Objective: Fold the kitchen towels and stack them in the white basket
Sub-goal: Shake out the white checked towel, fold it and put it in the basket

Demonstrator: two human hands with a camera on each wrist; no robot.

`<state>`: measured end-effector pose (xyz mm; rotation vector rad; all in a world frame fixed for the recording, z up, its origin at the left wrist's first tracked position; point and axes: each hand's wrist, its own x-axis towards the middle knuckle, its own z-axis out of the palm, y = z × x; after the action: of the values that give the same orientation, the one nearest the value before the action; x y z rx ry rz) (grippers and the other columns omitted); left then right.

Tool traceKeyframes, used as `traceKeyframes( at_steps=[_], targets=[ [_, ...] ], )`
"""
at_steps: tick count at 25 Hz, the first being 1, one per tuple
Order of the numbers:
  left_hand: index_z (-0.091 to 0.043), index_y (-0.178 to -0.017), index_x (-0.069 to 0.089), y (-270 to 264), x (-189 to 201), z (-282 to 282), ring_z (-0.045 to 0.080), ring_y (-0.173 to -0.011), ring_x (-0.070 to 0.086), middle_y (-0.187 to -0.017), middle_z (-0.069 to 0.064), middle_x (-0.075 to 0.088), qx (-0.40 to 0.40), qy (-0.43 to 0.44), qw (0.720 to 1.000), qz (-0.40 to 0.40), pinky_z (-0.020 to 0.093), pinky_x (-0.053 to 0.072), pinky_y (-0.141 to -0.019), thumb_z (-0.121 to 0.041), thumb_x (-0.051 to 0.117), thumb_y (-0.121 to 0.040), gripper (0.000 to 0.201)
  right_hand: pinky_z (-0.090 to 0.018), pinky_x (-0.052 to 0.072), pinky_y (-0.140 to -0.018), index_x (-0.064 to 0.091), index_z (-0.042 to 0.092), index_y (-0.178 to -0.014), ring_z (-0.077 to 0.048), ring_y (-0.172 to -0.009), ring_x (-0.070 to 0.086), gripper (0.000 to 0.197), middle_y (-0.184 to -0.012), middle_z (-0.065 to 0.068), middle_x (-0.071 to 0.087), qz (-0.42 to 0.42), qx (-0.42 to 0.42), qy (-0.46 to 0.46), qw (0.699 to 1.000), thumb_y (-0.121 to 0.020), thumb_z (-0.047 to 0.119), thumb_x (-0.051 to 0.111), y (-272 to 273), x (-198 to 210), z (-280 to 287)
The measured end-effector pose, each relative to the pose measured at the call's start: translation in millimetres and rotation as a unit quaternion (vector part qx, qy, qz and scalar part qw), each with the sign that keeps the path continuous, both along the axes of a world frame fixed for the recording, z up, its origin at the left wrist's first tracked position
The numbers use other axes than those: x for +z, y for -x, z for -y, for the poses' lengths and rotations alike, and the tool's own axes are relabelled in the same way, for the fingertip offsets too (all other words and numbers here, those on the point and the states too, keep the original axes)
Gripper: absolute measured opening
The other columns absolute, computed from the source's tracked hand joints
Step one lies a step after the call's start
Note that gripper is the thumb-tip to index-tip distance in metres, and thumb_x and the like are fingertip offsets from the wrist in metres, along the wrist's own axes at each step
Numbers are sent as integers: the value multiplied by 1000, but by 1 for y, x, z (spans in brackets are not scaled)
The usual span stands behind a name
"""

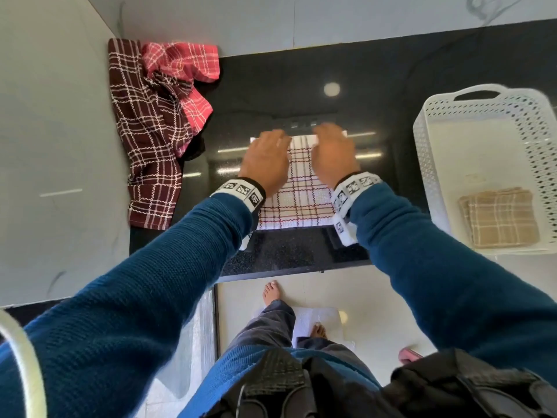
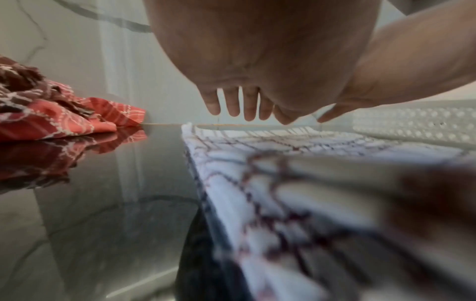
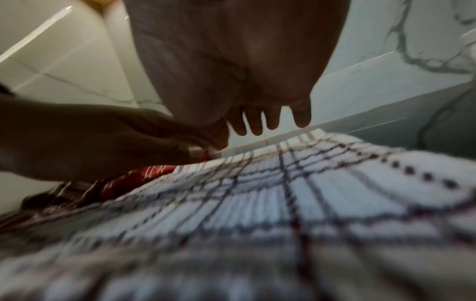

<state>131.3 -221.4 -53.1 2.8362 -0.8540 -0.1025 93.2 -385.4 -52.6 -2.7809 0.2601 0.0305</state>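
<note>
At the upper left of the head view, a crumpled maroon checked towel (image 1: 147, 140) and a red checked towel (image 1: 184, 63) lay heaped on the glossy black desk (image 1: 271, 86). In the centre, a white towel with dark red check lines (image 1: 297, 200) lay flat. The left hand (image 1: 266, 162) and right hand (image 1: 333, 152) hovered palm-down over its far edge, fingers straight and spread, gripping nothing. At right stood the white perforated plastic basket (image 1: 428, 164), holding a folded beige checked towel (image 1: 500, 218).

A polished black worktop (image 1: 376, 70) meets pale, grey-veined marble wall tiles (image 1: 271, 19) at its far edge, its glossy surface mirroring a round ceiling light (image 1: 331, 89); below its near edge lies cream floor tiling (image 1: 376, 297).
</note>
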Motion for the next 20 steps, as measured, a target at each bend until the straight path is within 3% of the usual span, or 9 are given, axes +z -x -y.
traceKeyframes(
  at_steps=[2,3,5,8,10,12,16,20],
  targets=[
    [-17,-161,20,11,-16,-4,29,-156,15,-169,7,16,-71,-75,992,-71,49,16,-126,-38,29,-108,58,-59,14,-124,11,16,-163,-31,-158,3,63,-172,-9,3,-126,73,28,989,-108,36,35,16,-18,-17],
    [-20,-163,6,11,-24,-14,26,-158,0,-171,3,0,-77,-111,986,-96,50,7,-127,-48,20,-108,63,-62,5,-124,-4,20,-163,-29,-157,-10,69,-171,-5,-14,-179,84,51,979,-108,48,26,22,-26,-14],
    [-24,-162,-7,4,-32,-39,21,-156,-12,-169,-1,-14,-69,-145,981,-106,50,-2,-127,-57,8,-105,68,-65,-7,-122,-19,23,-160,-28,-154,-22,79,-166,-3,-30,-224,72,78,969,-102,66,13,31,-36,8],
    [-20,-163,-1,2,-25,-62,23,-157,-9,-171,2,-9,-35,-171,981,-86,52,-5,-126,-42,16,-106,64,-65,-11,-120,-17,16,-160,-34,-154,-19,86,-167,-11,-24,-253,-21,99,962,-99,70,11,44,-28,40],
    [-14,-163,3,12,-9,-52,28,-157,-8,-171,7,-6,-5,-165,983,-75,52,-5,-126,-20,33,-99,71,-66,-2,-122,-8,8,-162,-38,-156,-13,81,-168,-19,-15,-249,-84,136,955,-104,56,21,50,-13,39],
    [-12,-163,4,36,4,-25,29,-158,-6,-171,10,-3,-4,-123,989,-77,53,0,-127,-10,40,-92,80,-65,5,-123,-4,4,-161,-40,-156,-7,77,-169,-22,-10,-208,-54,144,966,-104,43,31,56,-2,12],
    [-11,-163,2,89,-20,-9,26,-158,-5,-171,9,-6,-34,-120,986,-110,49,0,-127,-39,21,-107,66,-57,3,-126,-5,8,-162,-30,-157,-10,77,-170,-13,-14,-164,73,42,983,-105,46,31,96,-25,-33],
    [-14,-163,-4,111,-45,-54,22,-158,-8,-171,6,-10,-5,-108,991,-84,50,2,-128,-55,11,-104,73,-55,-3,-126,-9,11,-162,-24,-157,-14,85,-170,-8,-16,-148,79,44,985,-101,62,20,136,-44,-3]
  ],
)
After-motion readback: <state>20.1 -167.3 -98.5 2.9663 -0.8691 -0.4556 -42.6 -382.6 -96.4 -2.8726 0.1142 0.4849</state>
